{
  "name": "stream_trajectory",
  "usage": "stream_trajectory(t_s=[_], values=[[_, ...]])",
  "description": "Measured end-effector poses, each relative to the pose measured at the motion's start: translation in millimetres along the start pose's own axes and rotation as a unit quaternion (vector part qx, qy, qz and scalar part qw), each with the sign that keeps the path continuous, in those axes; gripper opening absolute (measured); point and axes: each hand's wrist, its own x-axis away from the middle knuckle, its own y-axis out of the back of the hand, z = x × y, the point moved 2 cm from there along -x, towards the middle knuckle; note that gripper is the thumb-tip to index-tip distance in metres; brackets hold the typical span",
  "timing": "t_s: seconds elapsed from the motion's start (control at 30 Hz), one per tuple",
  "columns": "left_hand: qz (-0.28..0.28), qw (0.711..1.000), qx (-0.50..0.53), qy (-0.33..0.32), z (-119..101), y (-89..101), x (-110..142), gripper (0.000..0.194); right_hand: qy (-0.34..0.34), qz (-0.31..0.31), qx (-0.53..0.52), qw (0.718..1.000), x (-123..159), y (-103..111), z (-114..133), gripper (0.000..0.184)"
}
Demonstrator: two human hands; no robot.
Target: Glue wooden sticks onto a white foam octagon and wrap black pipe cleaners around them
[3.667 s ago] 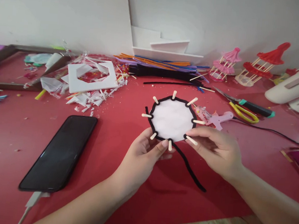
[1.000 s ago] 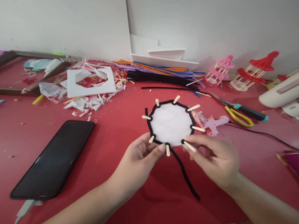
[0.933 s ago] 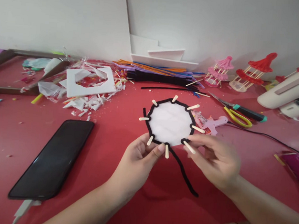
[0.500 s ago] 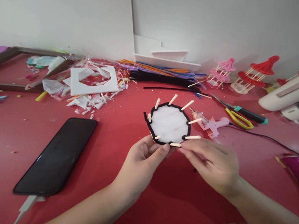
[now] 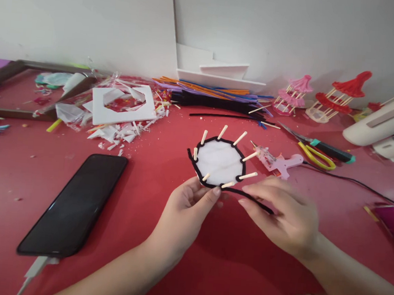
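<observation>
A white foam disc (image 5: 219,162) with several short wooden sticks poking out of its rim is edged with a black pipe cleaner (image 5: 252,198). My left hand (image 5: 188,208) pinches the disc's near edge between thumb and fingers and holds it tilted above the red table (image 5: 138,197). My right hand (image 5: 285,218), slightly blurred, has its fingers closed around the loose tail of the pipe cleaner, which runs to the right from the disc's lower edge.
A black phone (image 5: 74,204) on a cable lies at the left. White foam scraps (image 5: 117,114) and a bundle of coloured pipe cleaners (image 5: 218,97) lie behind. A pink glue gun (image 5: 278,159), yellow-handled scissors (image 5: 316,150) and small pink and red stick models (image 5: 341,93) stand at the right.
The disc has tilted so its sticks point up and away. The pipe cleaner tail, which hung down toward me, now lies drawn to the right in my right hand.
</observation>
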Motion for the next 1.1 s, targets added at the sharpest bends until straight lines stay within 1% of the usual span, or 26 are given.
stream_trajectory(t_s=[0.07, 0.13, 0.17, 0.2, 0.27, 0.3, 0.37, 0.4, 0.57, 0.7, 0.73, 0.8, 0.9, 1.0, 1.03, 1.1], values=[[-0.009, 1.0, -0.006, -0.01, -0.5, 1.7, -1.0, 0.019, -0.07, -0.065, -0.075, 0.993, -0.2, 3.1, -4.7, 0.017], [-0.011, 1.0, -0.004, -0.026, -1.1, 3.0, -2.1, 0.018, -0.162, -0.125, -0.161, 0.966, -1.5, 4.4, -11.8, 0.012], [-0.009, 0.999, -0.004, -0.034, -1.3, 3.3, -2.4, 0.017, -0.21, -0.132, -0.2, 0.948, -2.4, 3.6, -15.6, 0.013], [-0.007, 0.999, -0.004, -0.04, -1.5, 3.3, -2.6, 0.017, -0.257, -0.119, -0.235, 0.93, -3.5, 1.8, -19.1, 0.017], [0.003, 0.999, -0.012, -0.043, -1.7, 2.4, -2.3, 0.016, -0.336, -0.057, -0.297, 0.892, -4.8, -3.3, -24.4, 0.027], [0.011, 0.999, -0.017, -0.042, -2.0, 1.6, -1.8, 0.016, -0.362, -0.025, -0.327, 0.872, -4.8, -5.9, -26.2, 0.03], [0.028, 0.998, -0.025, -0.046, -3.2, -0.3, -0.3, 0.018, -0.393, 0.018, -0.383, 0.836, -3.8, -9.8, -28.8, 0.032], [0.037, 0.998, -0.03, -0.05, -4.1, -1.1, 0.6, 0.019, -0.403, 0.025, -0.402, 0.822, -3.1, -11.0, -30.1, 0.031], [0.079, 0.991, -0.082, -0.066, -5.5, -2.5, 4.6, 0.022, -0.433, 0.011, -0.466, 0.771, -4.9, -12.3, -36.0, 0.028], [0.097, 0.987, -0.097, -0.082, -2.2, -2.4, 6.2, 0.022, -0.476, -0.018, -0.51, 0.716, -7.2, -14.2, -38.0, 0.028], [0.098, 0.986, -0.101, -0.086, -1.1, -2.4, 6.4, 0.021, -0.484, -0.025, -0.513, 0.709, -6.7, -14.9, -38.7, 0.028], [0.097, 0.986, -0.104, -0.088, 0.6, -2.3, 6.5, 0.018, -0.49, -0.031, -0.514, 0.703, -4.7, -16.4, -40.6, 0.027], [0.098, 0.991, -0.058, -0.072, 0.4, -1.0, 5.7, 0.021, -0.49, -0.026, -0.51, 0.707, -0.6, -18.4, -44.6, 0.023], [0.136, 0.989, 0.039, -0.043, -4.9, -0.5, 4.0, 0.043, -0.483, -0.023, -0.496, 0.722, 1.5, -19.3, -47.6, 0.018], [0.157, 0.984, 0.067, -0.04, -7.8, -0.9, 3.7, 0.052, -0.48, -0.022, -0.493, 0.725, 1.6, -19.4, -48.0, 0.018], [0.194, 0.975, 0.097, -0.044, -13.4, -2.3, 3.6, 0.064, -0.469, -0.012, -0.495, 0.731, 1.0, -19.4, -47.8, 0.018]])
